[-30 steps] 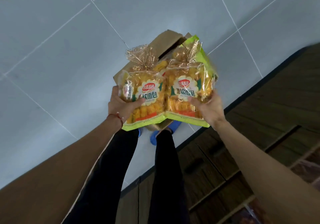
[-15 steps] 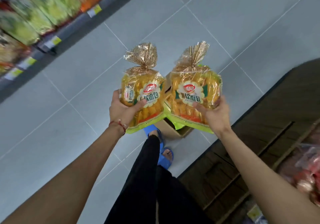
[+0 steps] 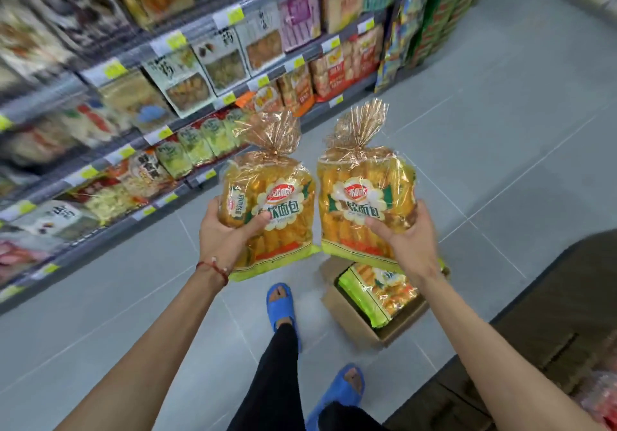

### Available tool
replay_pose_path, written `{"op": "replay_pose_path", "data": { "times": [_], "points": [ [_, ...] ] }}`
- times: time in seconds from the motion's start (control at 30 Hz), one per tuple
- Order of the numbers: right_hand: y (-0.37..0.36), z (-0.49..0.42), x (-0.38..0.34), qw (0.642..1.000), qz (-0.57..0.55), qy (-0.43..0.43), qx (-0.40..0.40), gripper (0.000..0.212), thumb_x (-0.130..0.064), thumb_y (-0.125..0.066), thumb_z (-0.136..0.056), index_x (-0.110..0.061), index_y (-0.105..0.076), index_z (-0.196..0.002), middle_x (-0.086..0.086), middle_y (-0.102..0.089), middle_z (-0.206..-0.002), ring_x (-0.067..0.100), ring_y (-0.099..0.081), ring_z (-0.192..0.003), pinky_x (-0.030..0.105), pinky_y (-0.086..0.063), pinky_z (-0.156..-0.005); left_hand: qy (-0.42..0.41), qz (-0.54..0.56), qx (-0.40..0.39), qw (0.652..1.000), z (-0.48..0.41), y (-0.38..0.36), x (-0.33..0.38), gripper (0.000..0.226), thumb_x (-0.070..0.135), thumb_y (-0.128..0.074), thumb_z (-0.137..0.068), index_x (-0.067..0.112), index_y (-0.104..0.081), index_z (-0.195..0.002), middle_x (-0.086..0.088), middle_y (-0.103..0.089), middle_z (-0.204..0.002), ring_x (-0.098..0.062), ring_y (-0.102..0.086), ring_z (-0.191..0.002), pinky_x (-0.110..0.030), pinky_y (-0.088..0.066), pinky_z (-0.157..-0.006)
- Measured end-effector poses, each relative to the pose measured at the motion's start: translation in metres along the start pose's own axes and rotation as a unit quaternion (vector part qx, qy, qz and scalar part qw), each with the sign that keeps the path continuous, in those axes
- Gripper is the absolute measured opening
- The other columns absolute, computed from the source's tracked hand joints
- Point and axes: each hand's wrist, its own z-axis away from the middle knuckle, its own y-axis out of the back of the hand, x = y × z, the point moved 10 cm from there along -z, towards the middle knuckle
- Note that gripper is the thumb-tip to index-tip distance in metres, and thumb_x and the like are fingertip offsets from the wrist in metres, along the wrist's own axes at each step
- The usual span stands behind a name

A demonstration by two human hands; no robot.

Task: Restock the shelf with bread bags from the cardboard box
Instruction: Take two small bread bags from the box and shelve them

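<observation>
I hold two yellow bread bags upright and side by side at chest height over the aisle floor. My left hand [image 3: 224,234] grips the left bread bag [image 3: 277,210] at its lower left side. The right bread bag [image 3: 360,197] sits in my right hand [image 3: 405,242], held at its lower right corner. Both bags have crinkled gold tops tied shut. Below my right hand the open cardboard box [image 3: 350,322] stands on the floor with another bread bag [image 3: 380,292] lying inside. The stocked shelf [image 3: 160,106] runs along the left.
Grey tiled floor [image 3: 500,150] stretches ahead down the aisle. A dark wooden display unit [image 3: 551,330] borders the right side next to the box. My feet in blue sandals [image 3: 280,303] stand just left of the box. Stacked goods stand at the shelf's far end [image 3: 434,13].
My view has swung up and left from the floor, so the stocked shelf now fills the upper left. Both bags stay in my hands, lifted slightly and spread a little apart.
</observation>
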Motion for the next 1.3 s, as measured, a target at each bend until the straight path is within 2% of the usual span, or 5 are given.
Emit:
{"op": "replay_pose_path", "data": {
  "times": [0.1, 0.5, 0.9, 1.13, 1.3],
  "points": [
    [-0.025, -0.023, -0.052, 1.000, -0.012, 0.026, -0.003, 0.057, -0.025, -0.090, -0.076, -0.030, -0.052, -0.119, -0.015, -0.070, -0.107, -0.009, -0.069, -0.089, 0.014, -0.057, -0.068, -0.037, 0.012, 0.009, 0.999, -0.030, 0.021, 0.047, 0.061, 0.020, -0.090, -0.068, 0.022, -0.058, -0.121, 0.007, -0.072, -0.108, -0.006, -0.071, -0.092, -0.022, -0.059, -0.074],
    [-0.099, -0.129, -0.190, 0.995, -0.055, 0.080, 0.025, 0.067, -0.029, -0.093, -0.071, -0.029, -0.057, -0.127, -0.010, -0.073, -0.117, 0.008, -0.072, -0.103, 0.031, -0.062, -0.079, -0.106, 0.037, 0.006, 0.994, -0.167, 0.066, 0.185, 0.055, 0.025, -0.090, -0.068, 0.035, -0.060, -0.112, 0.008, -0.073, -0.106, -0.006, -0.071, -0.091, -0.027, -0.058, -0.077],
    [-0.142, -0.335, -0.247, 0.995, -0.039, 0.080, -0.054, 0.061, -0.023, -0.092, -0.072, -0.035, -0.055, -0.119, -0.013, -0.073, -0.113, 0.002, -0.072, -0.098, 0.020, -0.058, -0.074, -0.075, 0.044, 0.069, 0.994, -0.329, 0.024, 0.229, 0.058, 0.029, -0.091, -0.066, 0.021, -0.062, -0.116, 0.004, -0.073, -0.105, -0.012, -0.071, -0.092, -0.023, -0.056, -0.070],
    [-0.171, -0.474, -0.260, 0.989, 0.002, 0.045, -0.139, 0.091, -0.037, -0.097, -0.065, -0.025, -0.050, -0.142, -0.005, -0.070, -0.128, 0.016, -0.068, -0.117, 0.040, -0.056, -0.100, -0.026, 0.099, 0.138, 0.985, -0.410, -0.019, 0.236, 0.067, 0.021, -0.089, -0.070, 0.018, -0.056, -0.129, 0.000, -0.072, -0.110, -0.015, -0.071, -0.096, -0.017, -0.057, -0.065],
    [-0.195, -0.545, -0.285, 0.983, 0.027, 0.042, -0.179, 0.047, -0.009, -0.087, -0.078, -0.034, -0.061, -0.107, -0.008, -0.075, -0.109, 0.010, -0.072, -0.101, 0.016, -0.056, -0.079, -0.001, 0.105, 0.172, 0.980, -0.465, -0.033, 0.245, 0.062, 0.027, -0.090, -0.066, 0.021, -0.062, -0.120, 0.001, -0.074, -0.106, -0.019, -0.071, -0.098, -0.039, -0.059, -0.087]
  ]
}}
